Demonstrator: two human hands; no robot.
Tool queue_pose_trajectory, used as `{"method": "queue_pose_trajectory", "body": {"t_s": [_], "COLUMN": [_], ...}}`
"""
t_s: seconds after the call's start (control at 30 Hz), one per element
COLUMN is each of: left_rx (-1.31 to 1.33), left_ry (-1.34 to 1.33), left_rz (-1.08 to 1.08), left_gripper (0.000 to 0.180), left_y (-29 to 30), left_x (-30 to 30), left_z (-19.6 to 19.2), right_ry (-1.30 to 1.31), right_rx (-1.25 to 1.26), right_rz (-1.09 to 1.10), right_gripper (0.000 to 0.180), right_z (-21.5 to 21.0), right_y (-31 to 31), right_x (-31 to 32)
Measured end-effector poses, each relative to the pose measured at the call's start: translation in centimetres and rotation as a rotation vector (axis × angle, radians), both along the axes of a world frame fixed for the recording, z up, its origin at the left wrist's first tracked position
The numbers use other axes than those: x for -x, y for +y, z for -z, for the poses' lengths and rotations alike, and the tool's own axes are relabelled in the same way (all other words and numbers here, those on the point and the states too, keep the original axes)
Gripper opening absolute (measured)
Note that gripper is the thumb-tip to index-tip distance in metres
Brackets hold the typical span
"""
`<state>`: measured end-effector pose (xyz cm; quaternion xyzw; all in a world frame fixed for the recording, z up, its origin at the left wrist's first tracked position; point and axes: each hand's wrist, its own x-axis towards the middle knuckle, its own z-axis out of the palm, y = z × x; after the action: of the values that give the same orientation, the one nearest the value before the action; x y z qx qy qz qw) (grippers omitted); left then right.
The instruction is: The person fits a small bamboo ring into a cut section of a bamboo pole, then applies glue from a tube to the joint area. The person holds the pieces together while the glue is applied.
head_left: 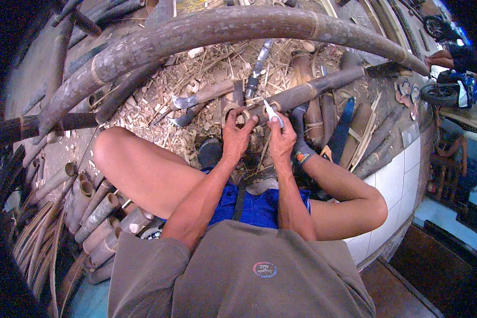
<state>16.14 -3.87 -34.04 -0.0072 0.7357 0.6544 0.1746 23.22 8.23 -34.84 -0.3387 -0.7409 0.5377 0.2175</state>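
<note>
My right hand (283,139) is closed round a small white tube (271,112) with a narrow pointed nozzle, tilted up and away from me. Beside it, my left hand (235,139) grips the near end of a dark bamboo pole (315,87), thumb and fingers at the cut, hollow rim. From there the pole runs off to the far right. The tube's tip is close to the pole; whether they touch I cannot tell. Just left of my left hand lie two curved-blade knives, one with a thick wooden handle (214,91), the other blade (184,120) lower down.
A long thick bamboo pole (196,32) arches across the far side; another person's hand (441,59) is at its right end. Wood chips (153,106) cover the ground. A handsaw (340,130) lies right of my foot. Cut bamboo tubes (98,214) are piled at left.
</note>
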Motion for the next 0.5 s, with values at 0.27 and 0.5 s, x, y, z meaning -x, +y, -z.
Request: {"method": "queue_pose_trajectory", "body": {"t_s": [0.27, 0.5], "left_rx": [0.045, 0.017], "left_ry": [-0.004, -0.034], "left_rz": [0.045, 0.151], "left_gripper": [0.063, 0.079], "left_y": [0.1, 0.0], "left_x": [0.0, -0.1], "left_z": [-0.3, 3.2], "right_ry": [0.035, 0.059], "right_rx": [-0.008, 0.101], "right_rz": [0.007, 0.008], "right_gripper": [0.030, 0.029], "right_z": [-0.1, -1.4], "right_y": [0.3, 0.1], "right_x": [0.0, -0.6]}}
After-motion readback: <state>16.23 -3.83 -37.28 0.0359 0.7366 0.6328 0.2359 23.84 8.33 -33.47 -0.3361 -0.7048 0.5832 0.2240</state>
